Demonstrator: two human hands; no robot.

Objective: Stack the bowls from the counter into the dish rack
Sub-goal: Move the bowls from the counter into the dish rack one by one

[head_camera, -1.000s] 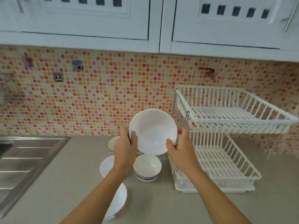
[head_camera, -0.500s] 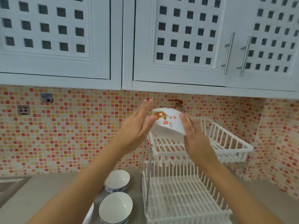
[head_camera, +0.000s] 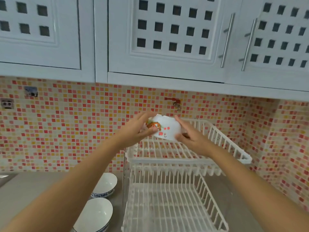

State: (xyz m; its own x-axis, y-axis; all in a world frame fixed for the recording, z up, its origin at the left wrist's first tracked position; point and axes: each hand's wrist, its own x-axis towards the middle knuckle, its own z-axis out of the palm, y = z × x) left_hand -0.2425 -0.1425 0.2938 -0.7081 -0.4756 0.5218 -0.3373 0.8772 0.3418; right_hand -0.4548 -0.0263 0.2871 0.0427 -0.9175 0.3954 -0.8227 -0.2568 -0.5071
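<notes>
I hold the white flowered bowl (head_camera: pixel 164 129) tilted at centre frame between my left hand (head_camera: pixel 139 129) and right hand (head_camera: pixel 192 137), palms pressed to its sides, over the top tier of the dish rack (head_camera: pixel 234 148); two blue-rimmed bowls (head_camera: pixel 107 183) sit on the counter (head_camera: pixel 33 190) at lower left

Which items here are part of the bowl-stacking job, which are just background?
Job items:
- patterned white bowl, held by left hand and right hand over the upper tier
- two-tier white dish rack
- two blue-rimmed bowls on the counter

Background:
- cabinet doors
- mosaic tile backsplash
- wall tap
- socket
</notes>
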